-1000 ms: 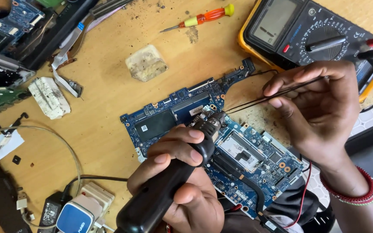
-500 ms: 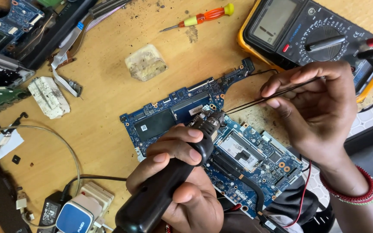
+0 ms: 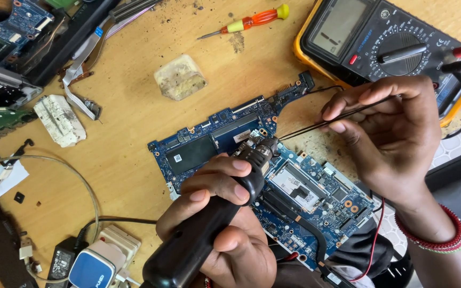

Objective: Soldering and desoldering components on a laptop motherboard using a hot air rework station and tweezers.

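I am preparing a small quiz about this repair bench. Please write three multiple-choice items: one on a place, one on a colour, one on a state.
1. Where does the screwdriver lie?
A. on the wooden bench above the circuit board
B. on the multimeter
C. in the right hand

2. What colour is the casing of the multimeter?
A. green
B. yellow
C. white

3. What is the state of the left hand?
A. open and flat on the bench
B. closed around a black hot-air handpiece
C. resting on the multimeter dial

Answers:
1 A: it lies alone on bare wood, beyond the blue circuit board.
2 B: a yellow rim surrounds its black face.
3 B: its fingers wrap the handpiece, whose nozzle points at the board, while the right hand pinches thin tweezers.
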